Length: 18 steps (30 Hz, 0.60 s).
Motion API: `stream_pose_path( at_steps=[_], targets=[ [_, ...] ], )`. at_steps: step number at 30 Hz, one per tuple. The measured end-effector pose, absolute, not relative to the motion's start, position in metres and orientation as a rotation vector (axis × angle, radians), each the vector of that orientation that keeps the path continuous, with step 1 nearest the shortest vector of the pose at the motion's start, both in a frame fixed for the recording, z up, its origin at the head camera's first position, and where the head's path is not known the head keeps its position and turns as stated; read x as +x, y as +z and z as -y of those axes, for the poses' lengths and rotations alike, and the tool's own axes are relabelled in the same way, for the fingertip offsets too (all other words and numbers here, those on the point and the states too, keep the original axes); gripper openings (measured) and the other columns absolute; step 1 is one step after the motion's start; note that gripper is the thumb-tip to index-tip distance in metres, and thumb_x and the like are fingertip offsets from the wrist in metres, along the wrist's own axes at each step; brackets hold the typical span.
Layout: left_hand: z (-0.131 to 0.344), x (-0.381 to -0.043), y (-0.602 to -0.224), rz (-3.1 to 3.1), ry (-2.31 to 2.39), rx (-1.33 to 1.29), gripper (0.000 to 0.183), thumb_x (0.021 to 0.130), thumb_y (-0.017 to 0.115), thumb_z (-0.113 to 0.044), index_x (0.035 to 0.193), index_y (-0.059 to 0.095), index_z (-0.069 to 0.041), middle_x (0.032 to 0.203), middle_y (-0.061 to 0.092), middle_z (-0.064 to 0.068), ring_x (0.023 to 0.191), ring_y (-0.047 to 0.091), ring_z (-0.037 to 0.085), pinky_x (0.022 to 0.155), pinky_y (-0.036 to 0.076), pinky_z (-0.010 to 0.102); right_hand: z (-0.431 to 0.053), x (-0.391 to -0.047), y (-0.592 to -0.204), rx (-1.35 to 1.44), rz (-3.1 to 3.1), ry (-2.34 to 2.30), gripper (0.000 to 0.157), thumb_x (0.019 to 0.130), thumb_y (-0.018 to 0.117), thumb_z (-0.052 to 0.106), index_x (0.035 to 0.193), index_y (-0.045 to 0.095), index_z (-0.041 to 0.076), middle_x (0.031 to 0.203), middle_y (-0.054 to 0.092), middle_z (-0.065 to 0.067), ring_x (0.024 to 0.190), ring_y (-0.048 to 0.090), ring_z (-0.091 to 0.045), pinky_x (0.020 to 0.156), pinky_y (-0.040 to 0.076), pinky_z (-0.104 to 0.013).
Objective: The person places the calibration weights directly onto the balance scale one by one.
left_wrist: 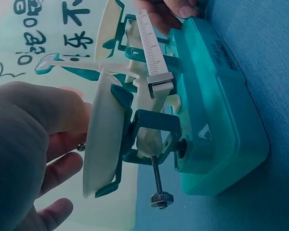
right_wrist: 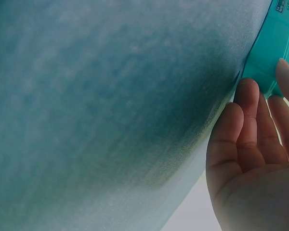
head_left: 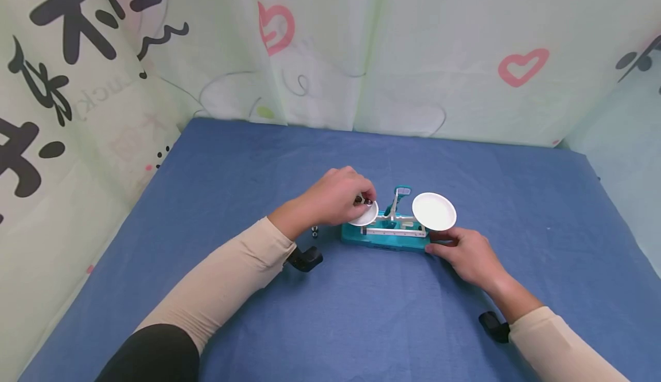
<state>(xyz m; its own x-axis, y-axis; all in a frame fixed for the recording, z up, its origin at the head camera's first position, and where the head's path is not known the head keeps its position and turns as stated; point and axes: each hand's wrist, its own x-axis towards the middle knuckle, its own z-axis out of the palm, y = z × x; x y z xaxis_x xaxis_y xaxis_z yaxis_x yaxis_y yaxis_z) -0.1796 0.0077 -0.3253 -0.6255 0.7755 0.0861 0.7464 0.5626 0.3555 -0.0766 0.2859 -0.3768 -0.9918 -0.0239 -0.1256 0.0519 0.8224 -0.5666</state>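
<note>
A teal balance scale (head_left: 384, 241) with two white pans stands on the blue cloth. My left hand (head_left: 338, 195) is over the left pan (head_left: 365, 217), its fingers bent down to the rim and pinching small shiny metal balls (head_left: 368, 202). One ball (left_wrist: 81, 147) shows beside the pan in the left wrist view; the fingers hide the rest. At the scale's right end, my right hand (head_left: 467, 254) grips the base, thumb at the front corner and fingers around the end. The right pan (head_left: 434, 211) sits above that hand and holds nothing.
Small metal balls (head_left: 314, 232) lie on the cloth left of the scale. A ruled beam (left_wrist: 151, 43) and an adjusting screw (left_wrist: 160, 198) show in the left wrist view. A printed curtain (head_left: 320, 55) hangs behind the blue-covered table (head_left: 258, 164).
</note>
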Motion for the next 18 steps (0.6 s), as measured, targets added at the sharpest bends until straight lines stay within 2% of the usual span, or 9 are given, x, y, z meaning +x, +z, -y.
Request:
stream_pose_path(
  at_steps=[6, 18],
  targets=[
    [-0.0093, -0.1798, -0.3270, -2.732, 0.507, 1.328, 0.018, 0.097, 0.064, -0.018, 0.111, 0.075, -0.020, 0.109, 0.070, -0.007, 0.101, 0.054, 0.018, 0.088, 0.042, 0.040, -0.2855, -0.0768, -0.3776, 0.032, -2.874, -0.904, 0.039, 0.090, 0.074, 0.022, 0.118, 0.070, -0.003, 0.109, 0.072, -0.019, 0.095, 0.068, -0.031, 0.078, 0.052, -0.042],
    [-0.0075, -0.1765, -0.3254, -2.747, 0.509, 1.293, 0.020, 0.096, 0.067, -0.016, 0.115, 0.073, -0.019, 0.113, 0.069, -0.006, 0.105, 0.055, 0.019, 0.087, 0.043, 0.040, -0.2842, -0.0752, -0.3772, 0.033, -2.863, -0.918, 0.040, 0.090, 0.073, 0.021, 0.120, 0.068, -0.005, 0.113, 0.070, -0.022, 0.099, 0.067, -0.035, 0.081, 0.053, -0.048]
  ],
)
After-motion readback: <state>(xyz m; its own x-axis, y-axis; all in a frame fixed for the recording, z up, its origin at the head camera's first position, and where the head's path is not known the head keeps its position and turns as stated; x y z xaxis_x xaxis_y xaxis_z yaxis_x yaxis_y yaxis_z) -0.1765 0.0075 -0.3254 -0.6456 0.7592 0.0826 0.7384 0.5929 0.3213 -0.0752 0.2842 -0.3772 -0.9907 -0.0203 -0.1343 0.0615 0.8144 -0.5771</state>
